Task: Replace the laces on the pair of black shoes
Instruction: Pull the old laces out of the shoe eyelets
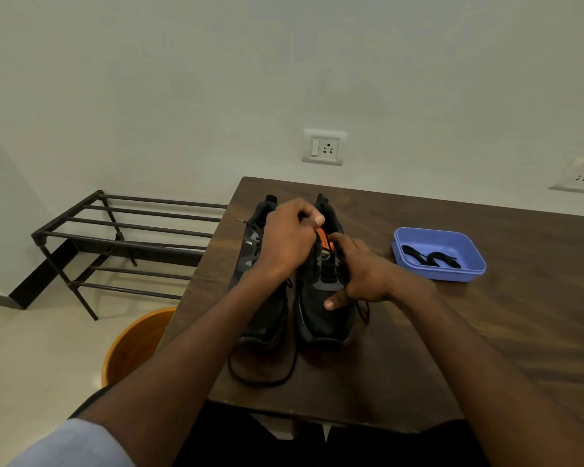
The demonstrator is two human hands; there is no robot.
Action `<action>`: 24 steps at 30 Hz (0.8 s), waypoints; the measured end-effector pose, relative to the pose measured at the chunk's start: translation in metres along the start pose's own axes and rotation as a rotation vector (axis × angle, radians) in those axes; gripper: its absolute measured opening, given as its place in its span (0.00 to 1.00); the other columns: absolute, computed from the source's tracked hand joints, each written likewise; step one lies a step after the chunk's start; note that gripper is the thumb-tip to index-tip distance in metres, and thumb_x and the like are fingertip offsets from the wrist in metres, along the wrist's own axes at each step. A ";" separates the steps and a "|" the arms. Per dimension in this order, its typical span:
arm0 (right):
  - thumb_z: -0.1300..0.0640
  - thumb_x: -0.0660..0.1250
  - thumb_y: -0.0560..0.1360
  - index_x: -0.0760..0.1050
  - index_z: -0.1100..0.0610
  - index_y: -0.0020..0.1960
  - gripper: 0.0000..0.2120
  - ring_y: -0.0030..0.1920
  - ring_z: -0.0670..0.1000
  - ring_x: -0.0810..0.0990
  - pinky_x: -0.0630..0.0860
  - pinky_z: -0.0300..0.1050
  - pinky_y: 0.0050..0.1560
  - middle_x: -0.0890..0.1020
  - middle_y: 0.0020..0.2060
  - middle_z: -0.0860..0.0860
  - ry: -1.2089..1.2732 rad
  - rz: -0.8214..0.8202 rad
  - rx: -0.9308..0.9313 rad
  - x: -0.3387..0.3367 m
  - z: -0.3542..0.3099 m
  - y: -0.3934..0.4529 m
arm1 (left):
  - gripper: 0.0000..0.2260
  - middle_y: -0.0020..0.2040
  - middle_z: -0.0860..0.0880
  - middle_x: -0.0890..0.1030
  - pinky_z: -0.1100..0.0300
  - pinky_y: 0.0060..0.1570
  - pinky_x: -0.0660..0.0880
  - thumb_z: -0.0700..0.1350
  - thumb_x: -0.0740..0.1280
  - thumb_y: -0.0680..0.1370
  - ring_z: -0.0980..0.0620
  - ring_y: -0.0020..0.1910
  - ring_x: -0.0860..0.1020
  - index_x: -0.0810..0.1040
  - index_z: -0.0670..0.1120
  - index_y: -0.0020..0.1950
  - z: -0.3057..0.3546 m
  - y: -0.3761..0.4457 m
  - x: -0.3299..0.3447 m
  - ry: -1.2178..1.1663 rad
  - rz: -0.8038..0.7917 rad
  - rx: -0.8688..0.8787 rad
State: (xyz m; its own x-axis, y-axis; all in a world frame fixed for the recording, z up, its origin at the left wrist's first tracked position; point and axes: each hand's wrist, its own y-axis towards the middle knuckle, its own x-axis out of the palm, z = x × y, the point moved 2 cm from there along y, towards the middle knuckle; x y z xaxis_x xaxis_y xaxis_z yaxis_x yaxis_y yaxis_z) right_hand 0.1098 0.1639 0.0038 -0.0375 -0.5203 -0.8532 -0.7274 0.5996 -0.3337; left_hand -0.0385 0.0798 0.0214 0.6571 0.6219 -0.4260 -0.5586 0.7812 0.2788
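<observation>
On the dark wood-grain table (pixel 452 348), whose flat rectangular top abuts the plain wall, you have two black shoes standing side by side with toes toward you: the left shoe (pixel 267 318) and the right shoe (pixel 324 315), both of matte mesh-like fabric with rounded toes. To the left on the floor stands one shoe rack (pixel 115 237) of thin dark metal bars, and below the table edge sits one round orange bucket (pixel 132 345) of smooth plastic. Well apart to the right of the shoes rests one rectangular blue plastic tray (pixel 469 274) with rounded corners, holding coiled black spare laces (pixel 432 257); their count cannot be told. One loose black lace (pixel 267 379) loops on the table just ahead of the left shoe's toe. Your left hand (pixel 287 241) is raised over the right shoe's tongue, fingers curled, pinching a lace strand. Your right hand (pixel 361 274) rests on the right shoe's outer side, fingers curled over the upper and thumb pressed on the vamp, gripping it.
</observation>
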 end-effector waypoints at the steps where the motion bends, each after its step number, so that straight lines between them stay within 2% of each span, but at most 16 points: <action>1: 0.47 0.84 0.64 0.41 0.45 0.83 0.64 0.78 0.60 0.63 0.70 0.62 0.73 0.57 0.80 0.52 -0.004 -0.001 -0.001 -0.001 0.000 0.001 | 0.04 0.46 0.50 0.85 0.61 0.47 0.81 0.41 0.66 0.83 0.56 0.43 0.83 0.80 0.44 0.51 0.001 0.002 -0.002 -0.133 -0.009 -0.069; 3: 0.47 0.84 0.64 0.42 0.45 0.83 0.64 0.78 0.60 0.64 0.71 0.62 0.73 0.58 0.80 0.52 -0.009 -0.001 -0.003 -0.001 0.000 0.001 | 0.04 0.47 0.48 0.85 0.63 0.42 0.80 0.40 0.63 0.85 0.59 0.39 0.82 0.77 0.41 0.55 0.003 0.001 -0.001 -0.157 -0.128 -0.091; 5: 0.47 0.84 0.64 0.42 0.45 0.83 0.63 0.77 0.60 0.64 0.71 0.61 0.72 0.58 0.80 0.52 -0.011 0.003 -0.005 0.000 -0.001 0.002 | 0.03 0.46 0.50 0.83 0.64 0.41 0.76 0.41 0.63 0.85 0.62 0.38 0.79 0.77 0.43 0.56 0.001 -0.002 0.003 -0.017 -0.229 -0.034; 7: 0.48 0.84 0.64 0.42 0.45 0.83 0.63 0.77 0.60 0.65 0.72 0.60 0.72 0.58 0.80 0.52 -0.001 0.006 -0.006 0.000 0.000 0.002 | 0.04 0.47 0.52 0.81 0.59 0.45 0.78 0.45 0.68 0.83 0.59 0.44 0.80 0.78 0.46 0.55 -0.003 -0.003 0.008 0.123 -0.266 0.021; 9: 0.48 0.84 0.64 0.44 0.45 0.83 0.62 0.76 0.60 0.65 0.72 0.60 0.71 0.58 0.79 0.52 0.019 0.010 -0.017 0.001 0.001 0.001 | 0.07 0.45 0.53 0.79 0.55 0.48 0.79 0.51 0.72 0.79 0.55 0.44 0.79 0.79 0.50 0.51 -0.006 -0.003 0.012 0.340 -0.320 0.098; 12: 0.48 0.84 0.65 0.43 0.45 0.83 0.62 0.77 0.60 0.64 0.72 0.59 0.72 0.57 0.80 0.53 0.016 0.012 -0.030 0.001 0.001 0.002 | 0.08 0.48 0.54 0.74 0.53 0.52 0.77 0.52 0.74 0.77 0.53 0.47 0.75 0.81 0.53 0.54 -0.006 -0.006 0.010 0.593 -0.343 0.225; 15: 0.48 0.84 0.65 0.42 0.46 0.83 0.63 0.78 0.60 0.63 0.71 0.59 0.73 0.56 0.80 0.53 0.016 0.009 -0.030 0.001 0.001 0.003 | 0.07 0.51 0.54 0.72 0.48 0.59 0.72 0.53 0.73 0.78 0.50 0.55 0.72 0.85 0.57 0.55 -0.005 -0.008 0.008 0.700 -0.314 0.316; 17: 0.47 0.84 0.64 0.42 0.46 0.83 0.63 0.78 0.60 0.63 0.71 0.60 0.73 0.56 0.80 0.53 0.017 0.010 -0.029 0.001 0.001 0.002 | 0.04 0.52 0.54 0.70 0.44 0.63 0.67 0.52 0.71 0.79 0.52 0.56 0.68 0.85 0.57 0.52 -0.005 -0.007 0.009 0.708 -0.321 0.279; 19: 0.47 0.85 0.64 0.43 0.46 0.83 0.63 0.77 0.59 0.64 0.71 0.60 0.73 0.57 0.80 0.52 0.021 0.016 -0.033 0.000 0.002 0.002 | 0.03 0.52 0.55 0.73 0.41 0.66 0.64 0.48 0.70 0.79 0.53 0.57 0.70 0.83 0.55 0.47 -0.008 -0.003 0.009 0.624 -0.280 0.163; 20: 0.47 0.85 0.64 0.44 0.46 0.83 0.63 0.77 0.59 0.64 0.71 0.60 0.73 0.57 0.80 0.52 0.026 0.022 -0.035 0.000 0.001 0.002 | 0.04 0.51 0.56 0.75 0.41 0.67 0.64 0.46 0.69 0.80 0.53 0.58 0.72 0.82 0.54 0.45 -0.009 0.000 0.007 0.508 -0.242 0.080; 22: 0.47 0.85 0.63 0.44 0.47 0.84 0.64 0.77 0.59 0.64 0.70 0.59 0.74 0.58 0.80 0.53 0.031 0.032 -0.038 0.000 0.002 0.003 | 0.08 0.50 0.55 0.81 0.43 0.64 0.72 0.45 0.64 0.84 0.52 0.57 0.79 0.80 0.52 0.48 -0.005 0.004 0.001 0.032 -0.162 -0.074; 23: 0.47 0.85 0.63 0.44 0.47 0.84 0.64 0.77 0.59 0.64 0.70 0.60 0.74 0.58 0.79 0.53 0.032 0.035 -0.037 0.000 0.003 0.003 | 0.09 0.50 0.52 0.83 0.48 0.57 0.77 0.44 0.60 0.86 0.51 0.55 0.82 0.79 0.49 0.51 0.000 0.004 -0.001 -0.263 -0.120 -0.153; 24: 0.47 0.85 0.63 0.44 0.47 0.84 0.64 0.77 0.59 0.64 0.70 0.60 0.74 0.59 0.79 0.53 0.032 0.036 -0.035 -0.001 0.003 0.003 | 0.10 0.49 0.49 0.84 0.55 0.46 0.79 0.43 0.56 0.87 0.50 0.50 0.85 0.77 0.46 0.53 0.005 0.005 -0.002 -0.504 -0.097 -0.225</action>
State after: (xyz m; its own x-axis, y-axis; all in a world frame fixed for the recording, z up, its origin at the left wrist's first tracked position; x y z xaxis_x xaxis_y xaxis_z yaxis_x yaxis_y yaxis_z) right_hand 0.1095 0.1681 0.0018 -0.0852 -0.5184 -0.8509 -0.7490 0.5965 -0.2884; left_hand -0.0396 0.0826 0.0278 0.8408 0.5399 0.0391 -0.5413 0.8397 0.0450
